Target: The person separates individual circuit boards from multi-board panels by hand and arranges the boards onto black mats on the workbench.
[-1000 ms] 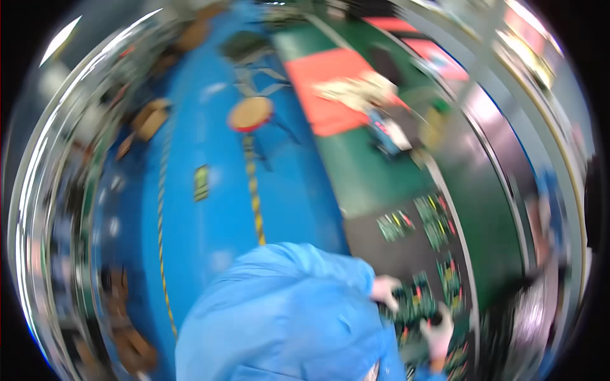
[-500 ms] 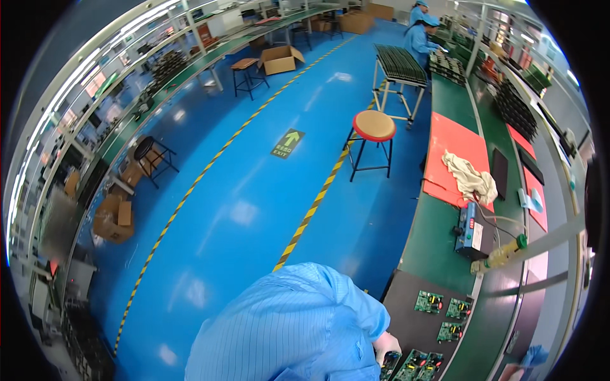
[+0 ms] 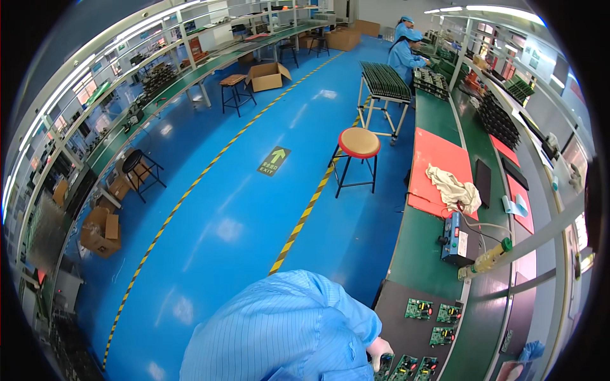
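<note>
Beyond the left hand (image 3: 380, 350) and away to its left spreads a glossy blue floor (image 3: 210, 190), crossed by yellow-and-black striped lines. Ahead of the hand, and running off into the distance, is a long green workbench (image 3: 422, 254). Just left of the hand, the wearer's back and sleeve, in a pale blue striped coat (image 3: 273, 330), fill the lower middle. Far ahead, two co-workers (image 3: 401, 60) in blue coats and caps are at the bench, with a wheeled cart (image 3: 384, 82) of closely ranked dark panels beside them. Nearer the hand, but still well apart, stands a round stool (image 3: 359, 143) with a tan, red-edged seat.

On the bench ahead of the hand lies a red sheet (image 3: 438, 155) bearing a crumpled cream cloth (image 3: 454, 187); closer sits a small blue box (image 3: 454, 238). The hand is over a dark mat (image 3: 397, 324), where three green circuit boards (image 3: 419, 309) lie ahead and to its right, and two more just beside it to the right. Its fingers are at another board (image 3: 385, 366), partly hidden; whether they pinch it or merely touch it cannot be told. The right hand is out of view, its grip unknown.
</note>
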